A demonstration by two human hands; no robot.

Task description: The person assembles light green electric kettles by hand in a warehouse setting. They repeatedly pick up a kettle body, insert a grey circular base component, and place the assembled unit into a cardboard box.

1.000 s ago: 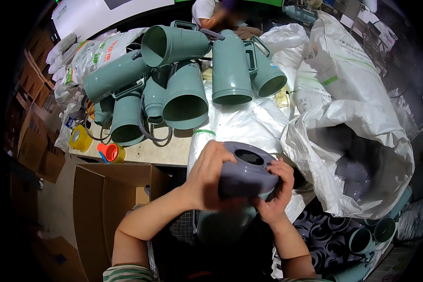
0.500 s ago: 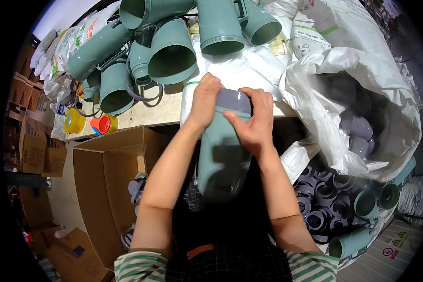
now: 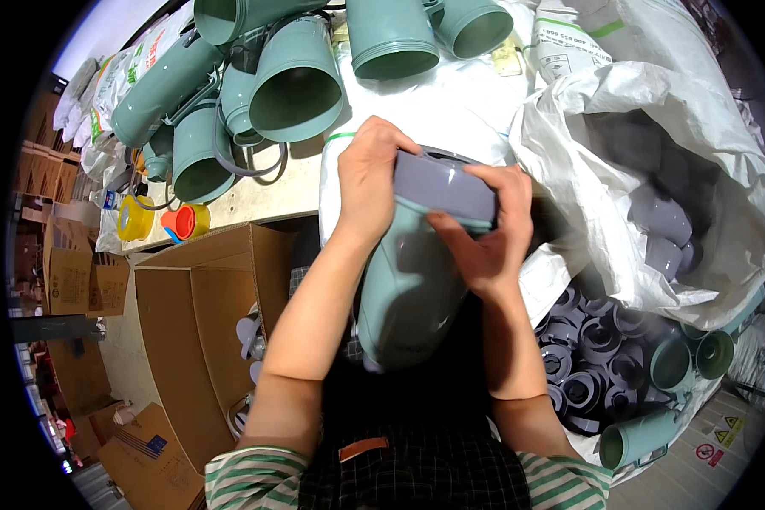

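Between my forearms a glossy green jug body (image 3: 412, 293) leans with its wide end away from me and its rounded end toward my apron. A purple-grey plastic collar (image 3: 444, 189) sits on its wide end. My left hand (image 3: 368, 183) is closed on the collar's left side, its fingertips over the far rim. On the other side my right hand (image 3: 497, 234) grips the collar, fingers over its right edge and thumb on the seam where grey meets green. The inside of the collar is mostly hidden.
Several green jug shells (image 3: 297, 85) lie on the table beyond my hands. To the right a white sack (image 3: 561, 127) holds purple-grey domed parts, above a pile of grey rings (image 3: 599, 340). An open cardboard box (image 3: 174, 340) stands left, near yellow tape rolls (image 3: 133, 219).
The collar end has swung right and tilted, so more of its far rim shows. My right hand has moved right with it. The view has shifted slightly.
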